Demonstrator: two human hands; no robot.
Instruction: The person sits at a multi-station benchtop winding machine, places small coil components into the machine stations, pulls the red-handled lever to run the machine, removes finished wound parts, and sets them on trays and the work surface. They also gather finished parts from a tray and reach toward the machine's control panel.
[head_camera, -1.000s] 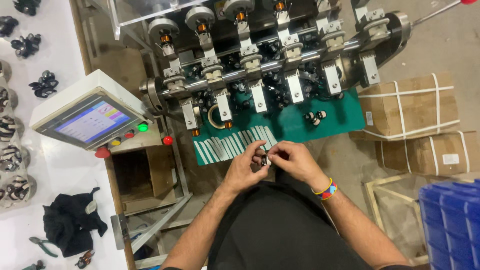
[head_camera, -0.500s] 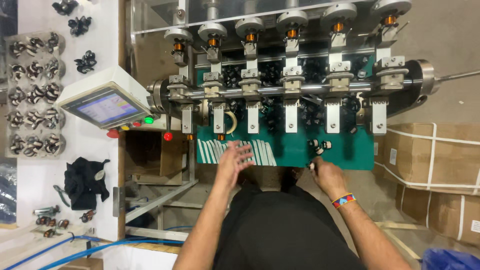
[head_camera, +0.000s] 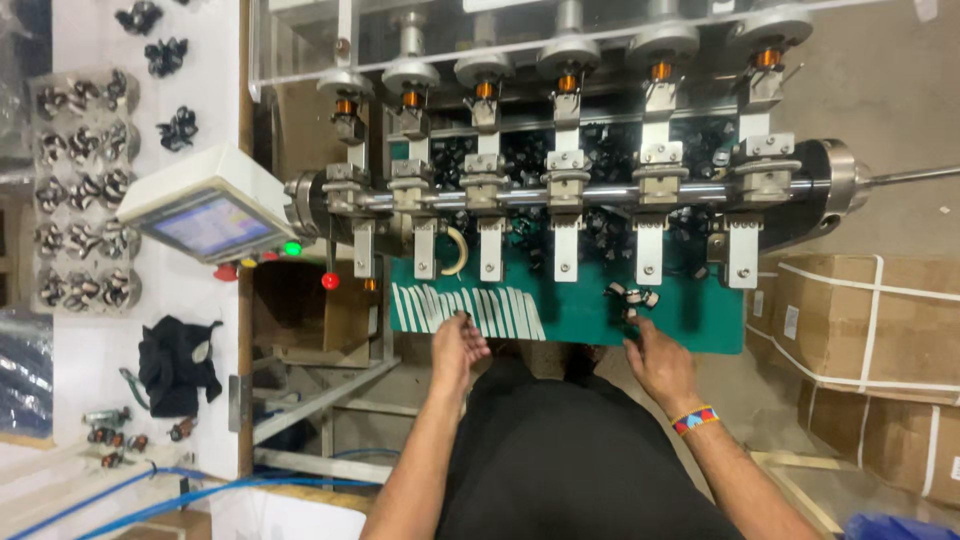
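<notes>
Head view, looking down on a winding machine (head_camera: 600, 190) with 6 vertical spindles above a horizontal shaft and a green tray (head_camera: 580, 310) along its front edge. The left hand (head_camera: 457, 345) rests at the tray's near edge, fingertips pinched shut on a small dark part (head_camera: 462, 318) just over a row of white strips (head_camera: 470, 308) laid side by side on the green surface. The right hand (head_camera: 658, 360), wearing a multicoloured wristband (head_camera: 695, 419), lies near the tray's right portion; its fingertips touch or nearly touch a cluster of small black-and-white parts (head_camera: 632, 297), and whether this grip is closed cannot be told. A tilted control screen (head_camera: 205, 222) stands left of the machine, with red and green lamps beneath. Strapped cardboard boxes (head_camera: 860, 310) sit at right.
</notes>
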